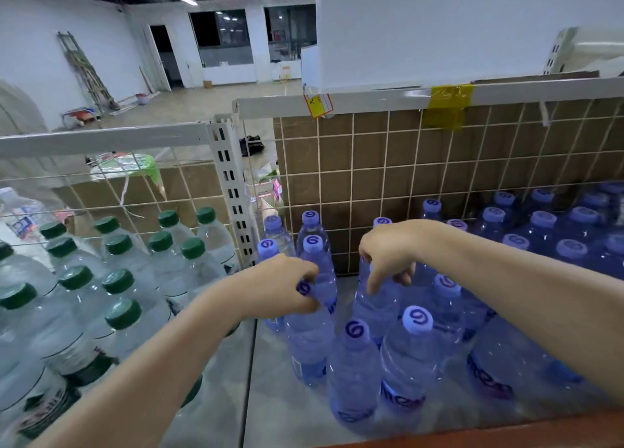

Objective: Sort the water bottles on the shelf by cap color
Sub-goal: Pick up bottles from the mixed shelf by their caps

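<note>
Both hands reach over the shelf (pixel 287 397) into the blue-capped section. The left hand (pixel 280 287) is clamped on the neck of a blue-capped bottle (pixel 309 333), its fingers curled around the cap. The right hand (pixel 388 255) is closed over the top of a second blue-capped bottle (pixel 374 306), its fingers bent down and hiding the cap. The hands are apart, with bare shelf and a few blue caps between them.

To the right of the right hand stands a dense group of blue-capped bottles (pixel 547 231); three more stand just below the hands. To the left of the left hand, past a white slotted upright (pixel 233 191), stand the green-capped bottles (pixel 118 279). Beyond the hands rises a wire grid panel (pixel 405 164) backed with cardboard.
</note>
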The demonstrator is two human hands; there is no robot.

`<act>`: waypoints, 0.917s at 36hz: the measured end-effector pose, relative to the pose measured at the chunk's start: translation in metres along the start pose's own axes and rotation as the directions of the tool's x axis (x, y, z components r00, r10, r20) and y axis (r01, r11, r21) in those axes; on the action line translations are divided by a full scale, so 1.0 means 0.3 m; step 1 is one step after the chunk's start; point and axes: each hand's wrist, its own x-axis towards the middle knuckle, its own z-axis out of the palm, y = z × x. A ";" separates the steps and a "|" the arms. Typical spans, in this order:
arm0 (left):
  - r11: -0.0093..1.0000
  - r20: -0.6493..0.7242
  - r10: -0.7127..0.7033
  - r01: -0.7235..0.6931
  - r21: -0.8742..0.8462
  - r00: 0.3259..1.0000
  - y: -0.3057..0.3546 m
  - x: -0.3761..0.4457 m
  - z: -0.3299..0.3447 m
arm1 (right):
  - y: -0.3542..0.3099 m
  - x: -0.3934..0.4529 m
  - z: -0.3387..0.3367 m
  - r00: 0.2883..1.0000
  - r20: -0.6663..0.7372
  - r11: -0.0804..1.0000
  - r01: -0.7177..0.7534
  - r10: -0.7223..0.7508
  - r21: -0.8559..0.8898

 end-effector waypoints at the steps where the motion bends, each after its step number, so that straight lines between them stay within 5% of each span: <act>1: 1.000 0.008 -0.009 0.009 -0.014 1.000 -0.009 -0.006 -0.002 | 0.002 -0.003 0.002 1.000 -0.011 0.999 0.024 -0.024 0.033; 20: 0.994 -0.046 -0.107 0.106 -0.039 0.993 -0.148 -0.055 -0.041 | -0.171 0.061 0.026 0.944 -0.202 0.960 0.275 -0.259 0.055; 33: 0.991 -0.062 -0.125 0.121 -0.052 0.990 -0.142 -0.031 -0.012 | -0.192 0.082 0.018 0.964 -0.124 0.963 0.247 -0.234 0.104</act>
